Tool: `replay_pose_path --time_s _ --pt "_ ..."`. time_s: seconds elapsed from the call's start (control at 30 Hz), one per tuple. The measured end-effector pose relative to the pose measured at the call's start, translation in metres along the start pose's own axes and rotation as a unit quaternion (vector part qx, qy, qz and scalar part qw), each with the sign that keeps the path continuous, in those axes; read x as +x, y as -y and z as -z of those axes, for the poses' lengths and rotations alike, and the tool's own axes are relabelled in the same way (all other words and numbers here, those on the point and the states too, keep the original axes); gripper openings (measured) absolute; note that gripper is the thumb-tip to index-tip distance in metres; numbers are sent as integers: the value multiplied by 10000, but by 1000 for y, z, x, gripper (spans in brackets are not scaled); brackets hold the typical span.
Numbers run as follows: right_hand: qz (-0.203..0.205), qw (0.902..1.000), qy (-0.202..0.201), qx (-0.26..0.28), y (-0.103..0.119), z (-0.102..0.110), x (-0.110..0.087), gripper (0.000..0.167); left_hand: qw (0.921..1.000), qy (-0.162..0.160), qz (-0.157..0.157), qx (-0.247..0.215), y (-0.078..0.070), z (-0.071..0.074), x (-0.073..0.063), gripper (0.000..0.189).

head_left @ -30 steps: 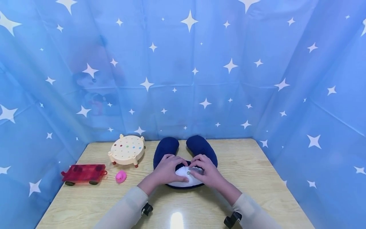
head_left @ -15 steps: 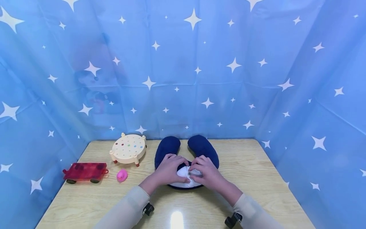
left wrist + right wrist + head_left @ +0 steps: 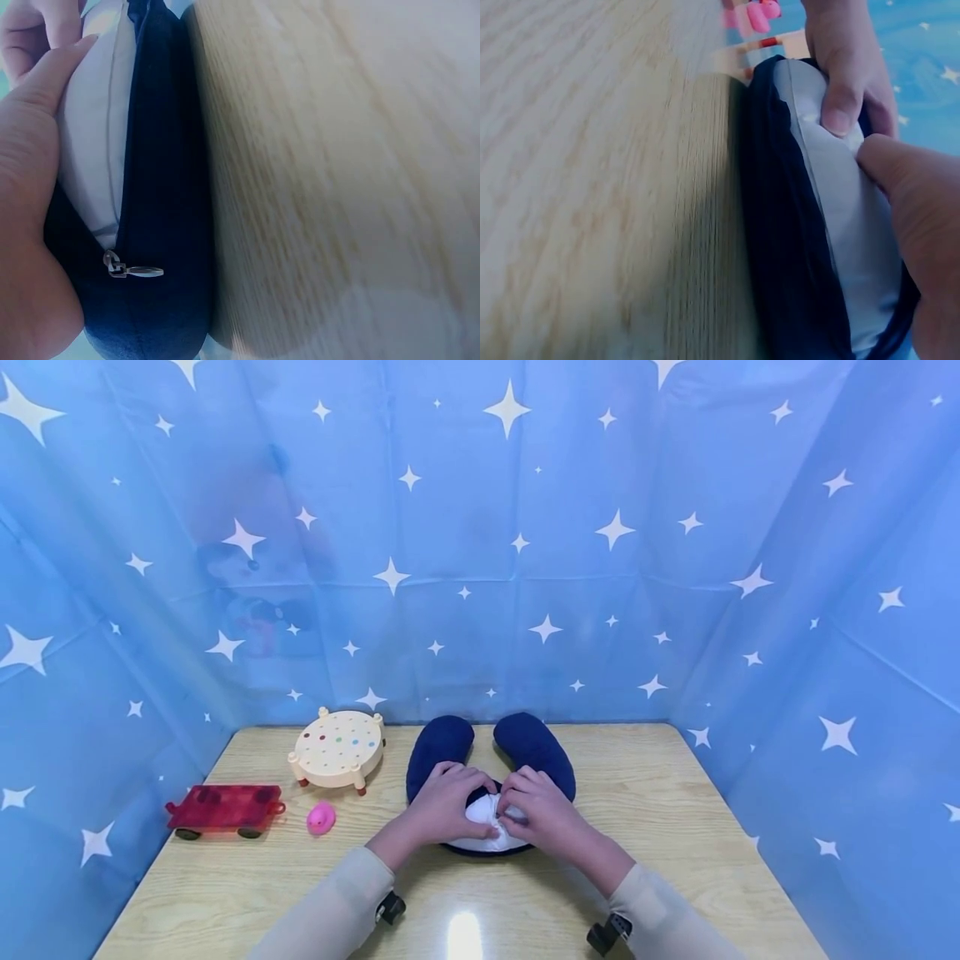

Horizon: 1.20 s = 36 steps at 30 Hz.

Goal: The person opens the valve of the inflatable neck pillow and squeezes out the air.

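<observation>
My pale sleeves [image 3: 330, 902], a black camera [image 3: 393, 908] at each wrist, stretch over the wood-grain bench [image 3: 645, 843]. The pillow [image 3: 534, 752], a navy U, lies on the bench straight ahead of me, its curved front nearest and its cover parted there to bare a white inner [image 3: 91, 142]. A silver zip pull [image 3: 144, 271] lies at the left end of the gap. My left hand [image 3: 447, 802] grips the pillow's front, thumb on the white inner; just beside it, my right hand [image 3: 546, 810] pinches the white inner, its fingertips partly hidden. The pillow's two rounded ends point away from me, apart. Off to my left, a pink toy [image 3: 321, 818] sits near a see-through red cart [image 3: 225, 808] with dark wheels. Farther back is a cream stool [image 3: 339, 750] with colored dots and red-tipped feet; behind everything hangs a star-printed blue curtain [image 3: 465, 510].
</observation>
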State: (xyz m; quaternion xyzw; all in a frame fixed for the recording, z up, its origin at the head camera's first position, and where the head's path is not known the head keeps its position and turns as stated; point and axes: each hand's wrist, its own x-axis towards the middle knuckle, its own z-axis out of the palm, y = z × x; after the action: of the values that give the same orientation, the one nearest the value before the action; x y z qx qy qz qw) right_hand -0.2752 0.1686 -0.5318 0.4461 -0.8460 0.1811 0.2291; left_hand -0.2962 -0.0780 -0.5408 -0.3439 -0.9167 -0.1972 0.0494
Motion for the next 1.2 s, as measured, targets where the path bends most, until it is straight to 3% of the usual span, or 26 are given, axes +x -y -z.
replay_pose_path --time_s 0.23,0.7,0.9,1.2 --pt "188 9992 -21 -352 0 -4 2 16 10000 31 5 47 -2 2 0 63" --pt "-32 9998 -172 75 0 -5 2 22 10000 -57 -33 66 1 -1 2 53" --pt "-268 9996 -19 45 2 -2 3 23 9997 -57 -2 243 2 -3 4 50" --pt "-371 9990 80 238 3 1 2 21 9997 -138 -100 154 -3 4 2 48"
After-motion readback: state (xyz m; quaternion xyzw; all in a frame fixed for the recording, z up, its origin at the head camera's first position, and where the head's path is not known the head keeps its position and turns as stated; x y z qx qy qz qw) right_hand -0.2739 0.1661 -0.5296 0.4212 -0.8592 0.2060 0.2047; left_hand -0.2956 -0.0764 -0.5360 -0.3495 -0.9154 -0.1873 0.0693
